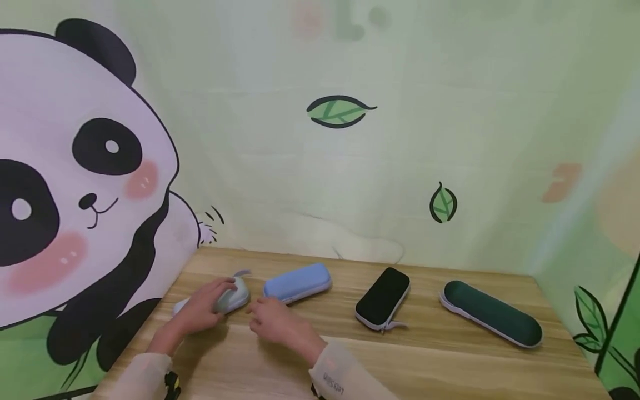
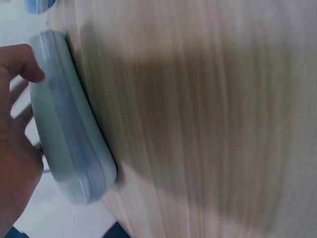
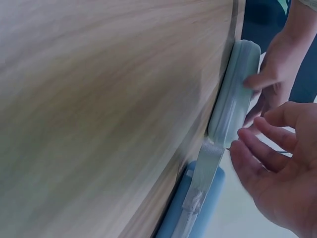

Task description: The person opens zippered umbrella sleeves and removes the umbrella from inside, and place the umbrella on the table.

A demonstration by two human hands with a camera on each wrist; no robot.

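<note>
Mint-green case (image 1: 238,299), oblong, rounded ends, greyish zip band (image 2: 71,119)

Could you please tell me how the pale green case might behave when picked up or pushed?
The pale green case will probably feel stiff, as it shows no clear dent under the left hand. Its long, flattish shape seems unlikely to roll, though its smooth surface might slide.

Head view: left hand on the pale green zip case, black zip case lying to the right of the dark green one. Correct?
Not quite: the black zip case lies to the left of the dark green zip case, as the head view shows. The rest holds: the left hand is on the pale green zip case.
</note>
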